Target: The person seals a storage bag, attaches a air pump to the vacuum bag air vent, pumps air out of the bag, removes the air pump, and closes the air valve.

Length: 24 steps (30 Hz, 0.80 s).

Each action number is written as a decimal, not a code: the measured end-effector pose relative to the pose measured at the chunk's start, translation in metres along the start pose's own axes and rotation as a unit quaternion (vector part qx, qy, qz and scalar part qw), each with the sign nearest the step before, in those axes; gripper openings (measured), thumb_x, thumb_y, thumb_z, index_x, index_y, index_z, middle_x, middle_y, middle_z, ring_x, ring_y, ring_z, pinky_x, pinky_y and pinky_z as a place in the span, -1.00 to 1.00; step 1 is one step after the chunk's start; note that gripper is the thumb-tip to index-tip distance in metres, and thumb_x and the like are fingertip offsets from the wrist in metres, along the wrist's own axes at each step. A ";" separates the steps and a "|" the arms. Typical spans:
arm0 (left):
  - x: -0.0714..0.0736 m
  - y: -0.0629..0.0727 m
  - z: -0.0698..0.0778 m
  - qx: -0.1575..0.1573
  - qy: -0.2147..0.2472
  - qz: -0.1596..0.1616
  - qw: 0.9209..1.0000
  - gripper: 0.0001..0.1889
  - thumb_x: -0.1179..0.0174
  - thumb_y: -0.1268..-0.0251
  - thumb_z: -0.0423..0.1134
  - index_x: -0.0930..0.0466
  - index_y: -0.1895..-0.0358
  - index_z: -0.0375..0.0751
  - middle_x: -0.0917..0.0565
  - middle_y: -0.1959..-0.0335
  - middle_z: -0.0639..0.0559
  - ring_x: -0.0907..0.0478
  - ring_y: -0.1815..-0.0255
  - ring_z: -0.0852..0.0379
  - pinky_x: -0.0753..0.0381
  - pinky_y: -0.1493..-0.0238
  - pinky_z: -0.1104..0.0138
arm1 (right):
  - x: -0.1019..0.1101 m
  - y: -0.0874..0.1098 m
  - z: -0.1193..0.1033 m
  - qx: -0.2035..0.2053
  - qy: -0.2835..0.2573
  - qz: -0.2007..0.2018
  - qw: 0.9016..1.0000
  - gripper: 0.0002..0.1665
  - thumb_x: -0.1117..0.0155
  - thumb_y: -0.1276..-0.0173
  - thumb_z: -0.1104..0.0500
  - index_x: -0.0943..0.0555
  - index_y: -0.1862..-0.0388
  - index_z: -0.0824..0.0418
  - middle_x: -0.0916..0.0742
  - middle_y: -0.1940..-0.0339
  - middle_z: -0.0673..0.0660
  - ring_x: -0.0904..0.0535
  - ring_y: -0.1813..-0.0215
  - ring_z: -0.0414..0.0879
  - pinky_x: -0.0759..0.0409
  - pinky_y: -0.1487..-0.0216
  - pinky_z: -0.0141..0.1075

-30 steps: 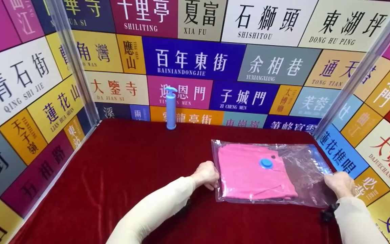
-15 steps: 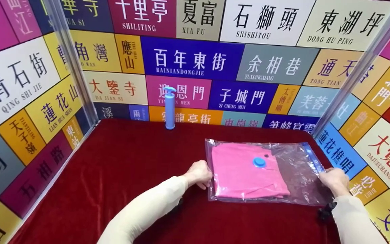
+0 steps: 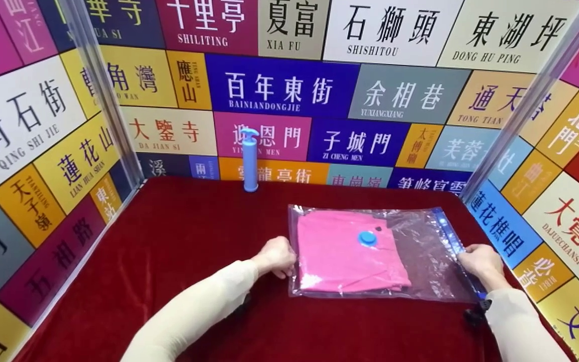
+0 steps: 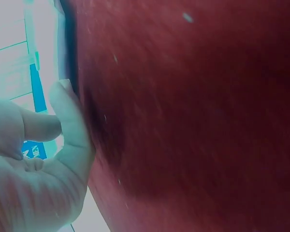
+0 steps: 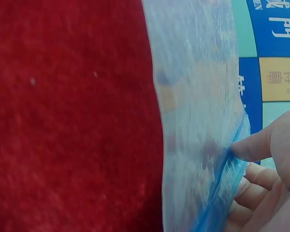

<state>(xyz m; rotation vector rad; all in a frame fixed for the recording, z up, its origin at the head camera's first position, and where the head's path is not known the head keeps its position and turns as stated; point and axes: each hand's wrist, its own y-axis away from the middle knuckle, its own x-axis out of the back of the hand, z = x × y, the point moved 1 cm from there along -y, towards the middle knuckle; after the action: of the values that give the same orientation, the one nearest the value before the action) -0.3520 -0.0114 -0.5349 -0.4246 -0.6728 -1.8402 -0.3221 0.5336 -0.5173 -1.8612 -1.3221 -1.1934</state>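
Note:
A clear vacuum storage bag (image 3: 427, 256) lies at the right of the red cloth. Folded pink fabric (image 3: 345, 261) fills its left part, with a round blue valve (image 3: 367, 238) above it. My left hand (image 3: 275, 257) pinches the bag's left edge; in the left wrist view its thumb and finger (image 4: 72, 125) curl toward each other. At the other end, my right hand (image 3: 484, 264) pinches the blue zip strip (image 3: 451, 236). The right wrist view shows the thumb (image 5: 253, 145) on the blue strip, fingers behind it.
A blue hand pump (image 3: 250, 163) stands upright at the back edge of the red-covered table (image 3: 204, 216). Panels with printed characters (image 3: 282, 85) surround the table at the back and sides. Clear corner posts (image 3: 515, 110) rise at both back corners.
Both hands and the bag between them have shifted left across the cloth. The blue zip strip now shows more fully. The pump stays at the back edge.

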 end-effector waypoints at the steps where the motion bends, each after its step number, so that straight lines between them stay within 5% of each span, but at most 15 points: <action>1: 0.003 0.001 -0.002 0.000 -0.006 0.001 1.000 -0.64 -0.09 -0.46 -0.46 -0.64 0.57 -0.17 -0.71 0.69 0.02 -0.67 0.70 0.19 -0.83 0.59 0.29 | -0.001 0.000 -0.001 0.003 0.001 -0.005 1.000 -0.50 -0.24 -0.35 0.07 -0.76 -0.08 0.40 -0.81 -0.12 0.49 -0.71 -0.08 0.40 -0.62 0.16 -0.08; 9: 0.021 0.004 -0.015 0.013 -0.033 0.011 0.999 -0.66 -0.09 -0.43 -0.48 -0.71 0.53 -0.20 -0.69 0.70 0.04 -0.64 0.70 0.21 -0.79 0.62 0.33 | -0.010 0.003 -0.017 0.036 0.000 -0.029 0.999 -0.53 -0.26 -0.42 0.06 -0.76 -0.08 0.40 -0.81 -0.04 0.48 -0.69 -0.02 0.34 -0.56 0.18 -0.13; 18: 0.035 0.012 -0.028 0.028 -0.011 0.015 0.999 -0.72 -0.08 -0.49 -0.46 -0.73 0.40 -0.27 -0.81 0.61 -0.04 -0.68 0.69 0.21 -0.79 0.61 0.33 | -0.026 0.001 -0.020 0.051 -0.012 -0.033 0.998 -0.62 -0.35 -0.33 0.04 -0.81 0.05 0.28 -0.85 0.07 0.36 -0.69 0.07 0.26 -0.63 0.15 -0.05; 24: 0.047 0.016 -0.040 0.041 0.013 0.023 0.999 -0.78 -0.07 -0.53 -0.44 -0.73 0.24 -0.32 -0.81 0.58 -0.06 -0.69 0.68 0.19 -0.82 0.59 0.30 | -0.029 0.013 -0.038 0.061 -0.030 -0.047 0.997 -0.60 -0.44 -0.36 0.08 -0.79 0.01 0.37 -0.83 0.14 0.35 -0.74 0.21 0.12 -0.72 0.36 -0.23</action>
<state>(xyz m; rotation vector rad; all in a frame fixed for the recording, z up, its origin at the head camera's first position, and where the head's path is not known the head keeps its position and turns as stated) -0.3529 -0.0754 -0.5348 -0.3595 -0.7135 -1.7641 -0.3268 0.4849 -0.5257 -1.7788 -1.4954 -1.0849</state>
